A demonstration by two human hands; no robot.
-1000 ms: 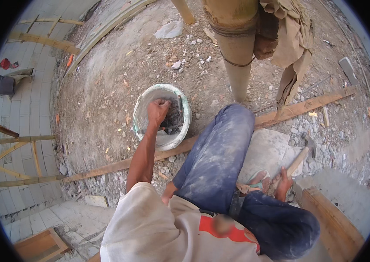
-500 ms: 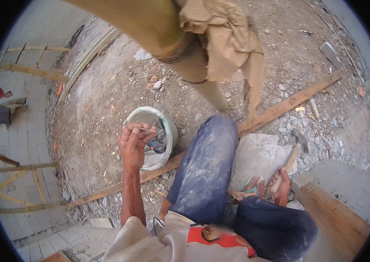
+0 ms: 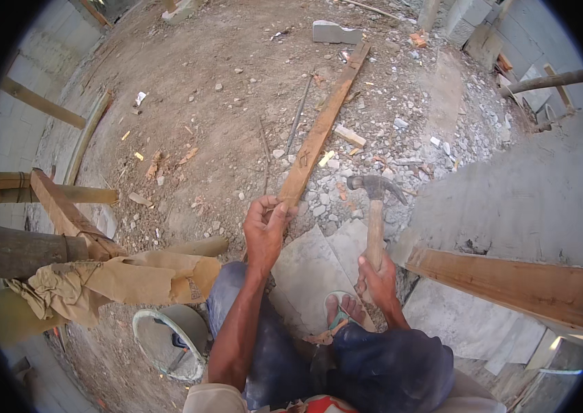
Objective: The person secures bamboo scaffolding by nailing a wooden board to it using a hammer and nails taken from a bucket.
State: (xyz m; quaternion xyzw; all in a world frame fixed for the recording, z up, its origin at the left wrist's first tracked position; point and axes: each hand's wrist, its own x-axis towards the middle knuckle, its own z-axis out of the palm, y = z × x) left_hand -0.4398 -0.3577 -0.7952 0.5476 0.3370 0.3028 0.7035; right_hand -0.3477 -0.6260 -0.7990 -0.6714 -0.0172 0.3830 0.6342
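Your right hand [image 3: 379, 279] is closed tight around the wooden handle of the hammer [image 3: 374, 206], whose steel head points up, just right of the long plank [image 3: 322, 131]. Your left hand [image 3: 266, 230] is pinched shut on a thin nail [image 3: 269, 204] at the plank's near end. The bucket [image 3: 167, 337] sits well left of it.

No labels, signs or screens; only a crumpled brown paper sack [image 3: 126, 282] draped over a post.
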